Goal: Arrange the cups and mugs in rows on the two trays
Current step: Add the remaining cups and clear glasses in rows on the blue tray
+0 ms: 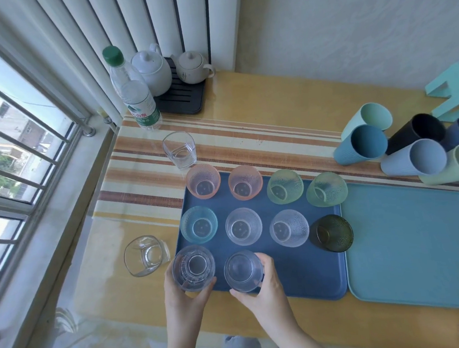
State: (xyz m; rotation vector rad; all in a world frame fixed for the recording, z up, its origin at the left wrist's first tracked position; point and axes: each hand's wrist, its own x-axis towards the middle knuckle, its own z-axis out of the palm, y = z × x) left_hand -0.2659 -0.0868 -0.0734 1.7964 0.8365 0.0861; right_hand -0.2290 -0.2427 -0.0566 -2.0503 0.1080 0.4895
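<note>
A dark blue tray carries two rows of small glass cups: pink, green, light blue, clear and dark green. My left hand grips a clear ribbed glass at the tray's front left corner. My right hand grips a clear glass beside it at the tray's front row. A light blue tray lies to the right with nothing on it. Several tall plastic cups stand behind it.
A square clear glass stands behind the dark tray and another clear glass to its left. A water bottle and two teapots on a black rack are at the back corner. The window runs along the left.
</note>
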